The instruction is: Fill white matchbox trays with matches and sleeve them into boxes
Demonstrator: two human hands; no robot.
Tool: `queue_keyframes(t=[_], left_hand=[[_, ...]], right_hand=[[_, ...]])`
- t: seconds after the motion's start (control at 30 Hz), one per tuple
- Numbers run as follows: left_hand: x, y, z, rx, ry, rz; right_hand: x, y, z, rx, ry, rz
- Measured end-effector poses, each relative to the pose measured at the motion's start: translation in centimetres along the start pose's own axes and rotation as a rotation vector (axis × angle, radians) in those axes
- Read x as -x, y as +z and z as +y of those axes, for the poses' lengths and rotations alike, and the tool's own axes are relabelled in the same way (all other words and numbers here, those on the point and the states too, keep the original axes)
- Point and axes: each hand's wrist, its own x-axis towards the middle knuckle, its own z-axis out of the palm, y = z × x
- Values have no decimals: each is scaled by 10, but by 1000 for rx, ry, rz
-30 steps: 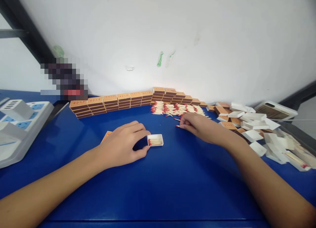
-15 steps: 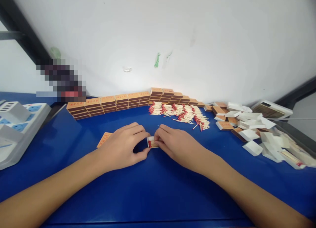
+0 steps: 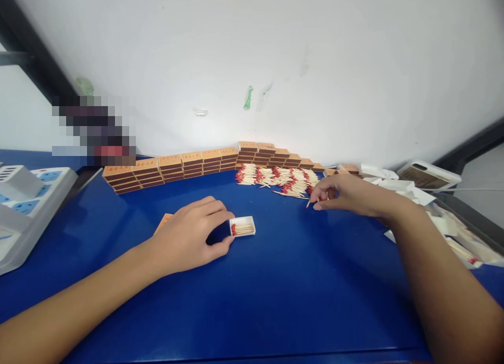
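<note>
My left hand rests on the blue table, thumb and fingertips at the left end of a small white matchbox tray, holding it. Inside the tray lies a layer of matches, red heads to the left. An orange matchbox sleeve is partly hidden behind my left hand. My right hand is at the right end of the loose match pile, fingers curled and fingertips close together around a few matches, partly hidden by the fingers.
Stacked matchboxes form a low wall along the back. Several white trays and orange sleeves lie heaped at right, near a phone-like white object. A power strip with plugged adapters stands at left.
My right hand has left the tray and moved right and away from me to the match pile. The left hand stays at the tray, whose matches are now fully visible.
</note>
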Motion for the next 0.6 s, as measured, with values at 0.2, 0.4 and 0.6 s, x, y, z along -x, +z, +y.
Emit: queue_keyframes(t=[0.2,0.4,0.6], left_hand=[[0,-2,2,3,-1,-1],[0,-2,1,22,15,37],[1,0,0,13,28,37]], right_hand=[[-10,16,-12,-30,-2,-9],[-15,19,-11,-22,-56,75],[-16,22,-7,-37,-41,37]])
